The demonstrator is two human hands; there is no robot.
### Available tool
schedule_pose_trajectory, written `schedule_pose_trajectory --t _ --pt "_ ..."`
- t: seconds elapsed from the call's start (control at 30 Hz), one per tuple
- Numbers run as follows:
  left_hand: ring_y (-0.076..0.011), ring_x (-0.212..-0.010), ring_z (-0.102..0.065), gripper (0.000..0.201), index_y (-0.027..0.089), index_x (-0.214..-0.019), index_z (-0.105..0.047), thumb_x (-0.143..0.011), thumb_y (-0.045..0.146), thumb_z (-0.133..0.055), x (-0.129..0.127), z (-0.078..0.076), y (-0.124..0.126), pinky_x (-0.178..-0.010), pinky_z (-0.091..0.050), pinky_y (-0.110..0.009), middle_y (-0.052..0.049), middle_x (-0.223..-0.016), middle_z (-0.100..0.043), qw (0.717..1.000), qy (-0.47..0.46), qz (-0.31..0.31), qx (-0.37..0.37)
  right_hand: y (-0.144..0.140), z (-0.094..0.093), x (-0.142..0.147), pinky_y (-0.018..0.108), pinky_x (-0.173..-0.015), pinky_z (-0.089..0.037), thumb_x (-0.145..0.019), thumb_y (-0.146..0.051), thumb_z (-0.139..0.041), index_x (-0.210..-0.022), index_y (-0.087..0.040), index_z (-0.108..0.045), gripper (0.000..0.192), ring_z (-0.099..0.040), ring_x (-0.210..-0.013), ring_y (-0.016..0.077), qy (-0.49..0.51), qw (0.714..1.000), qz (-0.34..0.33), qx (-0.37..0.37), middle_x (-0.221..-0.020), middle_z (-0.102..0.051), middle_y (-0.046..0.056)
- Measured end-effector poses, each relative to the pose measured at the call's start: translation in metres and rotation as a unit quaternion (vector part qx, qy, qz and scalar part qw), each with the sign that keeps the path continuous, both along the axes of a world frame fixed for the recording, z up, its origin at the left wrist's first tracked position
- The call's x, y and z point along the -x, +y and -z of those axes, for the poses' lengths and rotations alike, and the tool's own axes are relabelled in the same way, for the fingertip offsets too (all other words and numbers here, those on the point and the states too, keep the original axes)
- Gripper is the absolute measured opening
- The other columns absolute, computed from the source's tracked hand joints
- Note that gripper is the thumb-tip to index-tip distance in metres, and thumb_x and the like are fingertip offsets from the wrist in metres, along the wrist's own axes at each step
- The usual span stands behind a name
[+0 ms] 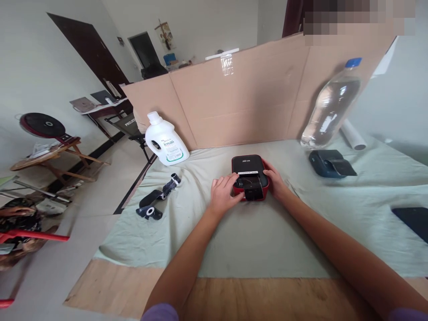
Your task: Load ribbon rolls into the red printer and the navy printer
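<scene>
A black label printer (248, 164) with red sides sits on the pale green cloth (267, 249), in the middle of the table. A strip of dark film (254, 192) hangs over its front, and a white strip (247, 172) crosses its top. My left hand (224, 192) grips the printer's left front corner, fingers on top and thumb at the front. Around the right side wraps my right hand (276, 180), its thumb on the top edge and its other fingers mostly hidden behind the body. Left of the printer lie rolls of black ribbon (150, 211), partly unwound.
A white detergent jug (167, 140) and a large clear bottle (331, 111) stand before the cardboard screen (240, 102). To the right are a dark blue device (329, 164), a white tube (354, 136) and a black phone-like slab (413, 220). Another person's hand (16, 210) shows at far left.
</scene>
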State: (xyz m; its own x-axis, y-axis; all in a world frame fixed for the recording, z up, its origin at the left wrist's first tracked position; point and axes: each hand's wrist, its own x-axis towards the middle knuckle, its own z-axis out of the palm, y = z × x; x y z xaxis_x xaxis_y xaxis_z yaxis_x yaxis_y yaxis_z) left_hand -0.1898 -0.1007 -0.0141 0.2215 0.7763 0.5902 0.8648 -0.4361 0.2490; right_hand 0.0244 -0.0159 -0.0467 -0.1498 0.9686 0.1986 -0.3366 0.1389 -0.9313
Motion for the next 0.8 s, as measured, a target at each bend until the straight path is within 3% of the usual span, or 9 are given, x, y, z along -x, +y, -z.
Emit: schedule_pose_trajectory --t 0.1,0.17,0.23,0.3,0.37,0.47,0.57,0.67,0.8 --pt "-0.0242 -0.106 -0.063 0.050 0.025 -0.136 -0.057 -0.092 0.047 -0.061 0.015 -0.011 0.001 -0.091 -0.041 -0.039 -0.007 -0.131 -0.068 0.999 0.035 0.028 0.025 0.003 0.005 -0.002 0.049 -0.121 -0.034 -0.082 -0.040 -0.065 -0.136 -0.031 -0.060 0.056 -0.049 -0.139 0.0290 -0.008 1.000 0.006 -0.017 -0.146 -0.060 0.000" --pt "-0.0247 -0.110 -0.062 0.043 0.026 -0.134 -0.058 -0.098 0.048 -0.051 0.043 -0.018 0.005 -0.095 -0.041 -0.039 -0.006 -0.131 -0.068 0.998 0.047 -0.008 0.041 0.003 0.007 -0.002 0.049 -0.121 -0.034 -0.084 -0.043 -0.064 -0.138 -0.031 -0.059 0.055 -0.049 -0.140 0.0285 -0.008 1.000 0.006 -0.018 -0.146 -0.060 0.000" --pt "-0.0282 -0.119 -0.058 0.040 0.023 -0.131 -0.062 -0.100 0.044 -0.046 0.084 -0.023 0.011 -0.101 -0.039 -0.042 -0.009 -0.135 -0.065 0.988 0.029 -0.143 0.044 0.002 0.009 -0.002 0.048 -0.121 -0.035 -0.086 -0.044 -0.063 -0.138 -0.031 -0.059 0.054 -0.049 -0.140 0.0281 0.001 1.000 0.000 -0.021 -0.145 -0.060 0.000" --pt "-0.0368 -0.128 -0.052 0.044 0.020 -0.133 -0.062 -0.094 0.040 -0.056 0.131 -0.025 0.020 -0.103 -0.037 -0.048 -0.015 -0.146 -0.056 0.944 0.015 -0.325 0.062 0.000 0.009 -0.001 0.047 -0.121 -0.035 -0.086 -0.044 -0.064 -0.137 -0.032 -0.060 0.052 -0.050 -0.139 0.0278 0.014 1.000 -0.003 -0.026 -0.145 -0.060 0.000" --pt "-0.0427 -0.131 -0.049 0.051 0.018 -0.135 -0.062 -0.088 0.038 -0.064 0.173 -0.025 0.029 -0.105 -0.033 -0.055 -0.020 -0.147 -0.054 0.894 -0.013 -0.434 0.112 0.000 0.008 0.000 0.047 -0.121 -0.034 -0.086 -0.043 -0.065 -0.135 -0.032 -0.061 0.051 -0.050 -0.140 0.0275 0.024 0.999 -0.002 -0.026 -0.145 -0.060 0.000" --pt "-0.0404 -0.118 -0.061 0.037 0.019 -0.116 -0.073 -0.083 0.033 -0.068 0.209 -0.027 0.042 -0.104 -0.035 -0.053 -0.020 -0.117 -0.073 0.881 -0.063 -0.426 0.196 0.001 0.009 0.000 0.048 -0.121 -0.034 -0.085 -0.045 -0.066 -0.136 -0.032 -0.060 0.053 -0.049 -0.140 0.0274 0.019 1.000 0.002 -0.021 -0.146 -0.059 0.000" --pt "-0.0353 -0.109 -0.066 0.020 0.021 -0.095 -0.077 -0.078 0.029 -0.072 0.215 -0.032 0.048 -0.096 -0.043 -0.044 -0.015 -0.101 -0.077 0.890 -0.086 -0.402 0.198 0.003 0.011 -0.001 0.049 -0.120 -0.036 -0.084 -0.049 -0.065 -0.138 -0.031 -0.058 0.058 -0.049 -0.140 0.0280 0.000 1.000 0.003 -0.020 -0.147 -0.058 0.001" --pt "-0.0322 -0.106 -0.068 0.026 0.022 -0.100 -0.076 -0.075 0.029 -0.075 0.206 -0.037 0.039 -0.088 -0.046 -0.037 -0.013 -0.103 -0.078 0.898 -0.111 -0.386 0.178 0.004 0.012 -0.003 0.049 -0.120 -0.036 -0.083 -0.051 -0.065 -0.139 -0.031 -0.057 0.060 -0.048 -0.141 0.0285 -0.011 1.000 0.003 -0.022 -0.149 -0.057 0.002" --pt "-0.0304 -0.099 -0.071 0.039 0.021 -0.113 -0.072 -0.077 0.036 -0.074 0.188 -0.033 -0.002 -0.084 -0.047 -0.034 -0.011 -0.101 -0.078 0.912 -0.109 -0.356 0.173 0.004 0.013 -0.004 0.050 -0.121 -0.032 -0.084 -0.050 -0.064 -0.139 -0.032 -0.057 0.059 -0.046 -0.143 0.0283 -0.010 1.000 0.001 -0.021 -0.151 -0.055 0.001"
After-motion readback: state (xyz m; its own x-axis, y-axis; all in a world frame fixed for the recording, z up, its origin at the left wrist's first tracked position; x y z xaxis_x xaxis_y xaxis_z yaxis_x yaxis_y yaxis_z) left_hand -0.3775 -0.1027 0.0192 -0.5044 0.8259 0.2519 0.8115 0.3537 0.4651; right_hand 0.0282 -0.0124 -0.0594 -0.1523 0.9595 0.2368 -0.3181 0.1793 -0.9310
